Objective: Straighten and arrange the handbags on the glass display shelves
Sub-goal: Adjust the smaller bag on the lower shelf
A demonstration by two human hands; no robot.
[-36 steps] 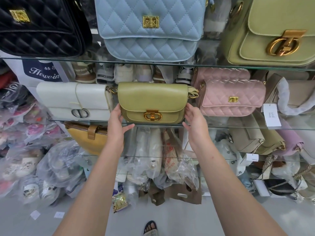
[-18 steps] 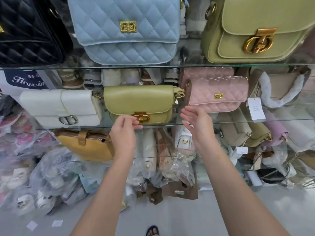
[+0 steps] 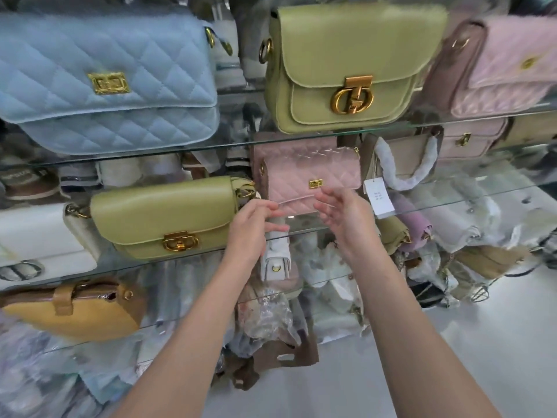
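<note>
Head view: both hands up at the pink quilted bag on the middle glass shelf.
And there's the pink quilted bag [image 3: 313,182], upright on the middle glass shelf [image 3: 452,205], just right of the olive flap bag [image 3: 162,218], its top hazy through the shelf above. Left hand [image 3: 253,224] is at its lower left corner, fingers loosely bent, gripping nothing. Right hand [image 3: 343,218] is spread wide before its lower edge, hiding part of it. Touching the bag? Can't tell, blur smears the fingertips. White price tag [image 3: 378,197] hangs just right. Up top, a blue quilted bag [image 3: 108,82] is cut off at the left edge, and a white bag [image 3: 39,236] runs out of frame far left.
</note>
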